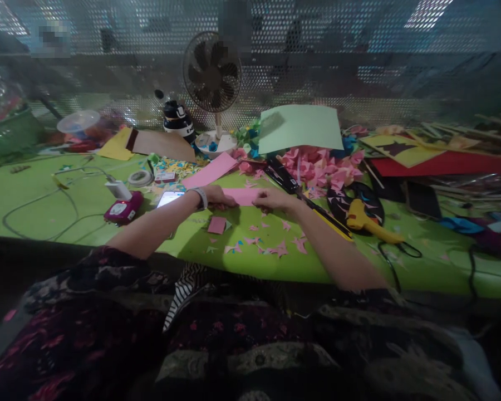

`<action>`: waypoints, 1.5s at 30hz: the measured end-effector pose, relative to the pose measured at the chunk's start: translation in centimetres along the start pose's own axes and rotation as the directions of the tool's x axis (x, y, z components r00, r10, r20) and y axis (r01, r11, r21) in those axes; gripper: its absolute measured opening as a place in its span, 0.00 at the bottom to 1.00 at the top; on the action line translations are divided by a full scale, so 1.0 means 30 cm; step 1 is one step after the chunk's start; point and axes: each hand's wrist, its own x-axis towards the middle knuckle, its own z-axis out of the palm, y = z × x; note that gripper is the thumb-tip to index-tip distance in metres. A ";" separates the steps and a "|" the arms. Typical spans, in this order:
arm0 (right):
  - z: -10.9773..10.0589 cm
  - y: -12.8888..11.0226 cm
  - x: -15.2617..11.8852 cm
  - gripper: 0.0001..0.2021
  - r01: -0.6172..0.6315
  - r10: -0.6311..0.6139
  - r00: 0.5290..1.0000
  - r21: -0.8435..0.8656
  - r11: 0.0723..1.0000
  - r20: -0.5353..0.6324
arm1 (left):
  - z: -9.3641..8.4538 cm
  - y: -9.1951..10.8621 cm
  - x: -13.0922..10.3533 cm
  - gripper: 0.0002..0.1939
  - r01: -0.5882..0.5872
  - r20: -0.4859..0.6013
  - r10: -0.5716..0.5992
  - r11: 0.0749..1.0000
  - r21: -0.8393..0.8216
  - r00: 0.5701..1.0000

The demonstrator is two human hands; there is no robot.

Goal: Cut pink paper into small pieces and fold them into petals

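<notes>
Between my two hands a strip of pink paper [244, 197] is stretched flat, just above the green tabletop [200, 248]. My left hand [217, 197] pinches its left end, with fingers closed on the edge. At the right end my right hand [272, 199] grips the paper between thumb and fingers. Below my left hand lies a small pink paper square [217, 225] with a pale piece beside it. Pink paper scraps [280, 249] are strewn in front of my hands. Behind them rests a larger pink sheet [211, 170].
A yellow glue gun [365, 218] with a black cord and a yellow-black cutter [328, 219] lie right. Folded pink paper pieces [321, 167] are heaped behind, near a pale green sheet [301, 129] and a fan [212, 72]. A lit phone [169, 197] is by my left forearm.
</notes>
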 end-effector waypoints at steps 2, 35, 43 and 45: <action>-0.001 0.008 0.005 0.14 0.000 0.000 1.000 0.017 1.000 -0.005 | -0.038 -0.033 -0.020 0.20 0.092 0.056 -0.096 0.993 0.074 0.994; -0.212 0.190 -0.336 0.18 -0.420 0.125 0.902 -0.771 0.478 -0.414 | 0.082 0.003 0.052 0.27 -0.285 -0.250 0.357 0.916 0.283 0.900; -0.207 0.178 -0.355 0.17 -0.390 -0.044 0.863 -0.720 0.574 -0.503 | 0.074 -0.013 0.057 0.35 -0.278 -0.260 0.379 0.893 0.354 0.888; -0.209 0.179 -0.362 0.17 -0.406 -0.018 0.851 -0.679 0.612 -0.525 | 0.074 -0.015 0.061 0.33 -0.294 -0.260 0.391 0.892 0.343 0.883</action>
